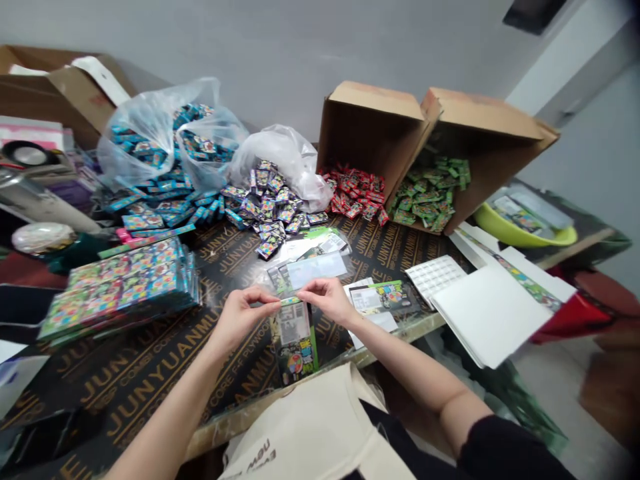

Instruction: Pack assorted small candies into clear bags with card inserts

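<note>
L hand and R hand both pinching a thin printed strip between thumb and fingers, one hand at each end, not clenched. Strip is green/blue, held roughly level just above the black plywood table; can't tell if it's card or sticker stock. Looks v light and thin, prob flexes if held mid-span, so best grip is at the ends or along the long edges w/ finger pads. Surface may be glossy, so could slip under a loose pinch. Directly below it: printed card on the table, clear sleeve just beyond. R side: 2nd card, white sticker sheet, white sheets. L side: stack of multicolour packs. Further back: blue packs spilling from clear bag, mixed packs, then red packs and green packs at the mouths of 2 tipped cardboard boxes. Lime basin far R. Canvas tote at table edge, nearest the person.
</note>
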A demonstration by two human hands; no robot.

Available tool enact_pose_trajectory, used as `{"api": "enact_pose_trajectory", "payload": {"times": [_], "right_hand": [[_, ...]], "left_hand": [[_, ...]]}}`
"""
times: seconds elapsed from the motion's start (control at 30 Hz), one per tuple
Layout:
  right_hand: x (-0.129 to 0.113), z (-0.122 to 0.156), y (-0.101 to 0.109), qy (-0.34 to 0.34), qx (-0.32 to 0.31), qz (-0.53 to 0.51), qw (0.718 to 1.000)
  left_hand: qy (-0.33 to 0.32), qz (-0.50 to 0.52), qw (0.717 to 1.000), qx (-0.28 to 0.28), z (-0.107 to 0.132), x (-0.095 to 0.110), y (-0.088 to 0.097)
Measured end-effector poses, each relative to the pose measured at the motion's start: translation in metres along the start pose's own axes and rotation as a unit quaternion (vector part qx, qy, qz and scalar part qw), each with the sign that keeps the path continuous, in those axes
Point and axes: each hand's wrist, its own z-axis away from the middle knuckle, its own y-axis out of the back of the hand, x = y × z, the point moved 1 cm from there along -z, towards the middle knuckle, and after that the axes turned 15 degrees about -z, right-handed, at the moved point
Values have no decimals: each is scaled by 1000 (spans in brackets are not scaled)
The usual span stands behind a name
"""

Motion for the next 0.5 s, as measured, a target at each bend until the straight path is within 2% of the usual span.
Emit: {"api": "enact_pose_trajectory", "payload": {"times": [0.1, 0.2, 0.27, 0.33, 0.4, 0.43, 0.5], "right_hand": [[-5, 9, -2, 42, -15, 63, 997], [-12, 20, -2, 103, -87, 130, 982], [-15, 24, 8, 122, -128, 168, 970], [-15, 24, 33, 128, -122, 227, 958], [-13, 19, 73, 130, -57, 316, 938], [-11, 16, 96, 127, -13, 366, 922], [-5, 11, 143, 96, 71, 490, 864]], "left_hand": [[-44, -44, 998, 20, 1, 7, -5], [-116, -84, 988, 51, 7, 17, -18], [-134, -99, 984, 58, 10, 21, -25], [-133, -107, 983, 63, 12, 21, -29], [-126, -105, 984, 62, 12, 20, -29], [-123, -102, 985, 63, 11, 19, -29], [-118, -97, 986, 65, 10, 19, -29]]}}
